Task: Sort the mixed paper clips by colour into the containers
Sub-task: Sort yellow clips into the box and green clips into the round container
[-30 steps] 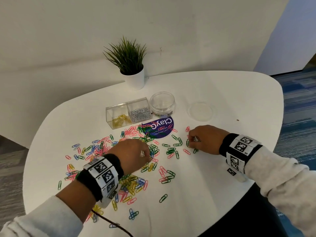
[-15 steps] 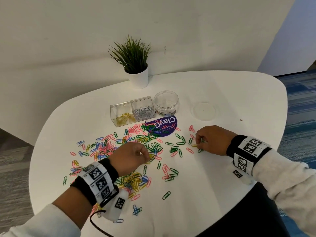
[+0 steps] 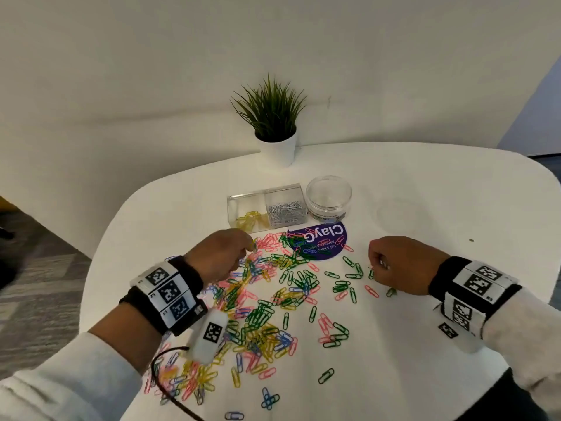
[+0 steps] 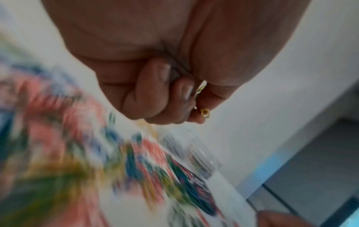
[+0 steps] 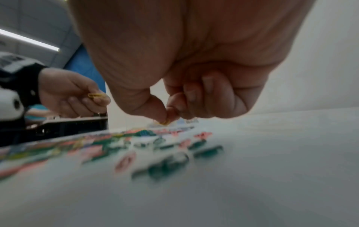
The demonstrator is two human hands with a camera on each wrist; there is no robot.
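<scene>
Mixed coloured paper clips (image 3: 267, 302) lie scattered over the white table (image 3: 425, 183). A clear two-part box (image 3: 265, 209) holds yellow clips on its left side and silver clips on its right. A round clear jar (image 3: 328, 199) stands beside it. My left hand (image 3: 223, 253) hovers just in front of the box and pinches yellow clips (image 4: 204, 112), also seen as the yellow clips (image 5: 95, 95) in the right wrist view. My right hand (image 3: 394, 262) is low over the table's right part, pinching a yellow clip (image 5: 164, 122) between thumb and forefinger.
A potted plant (image 3: 273, 126) stands at the back by the wall. A purple round sticker (image 3: 318, 241) lies under some clips. A clear lid (image 3: 397, 212) rests to the right of the jar. A black cable (image 3: 161, 378) runs from my left wrist camera.
My left hand has lifted from the middle of the pile and moved forward toward the clear box with yellow clips. My right hand stayed over the right part of the table.
</scene>
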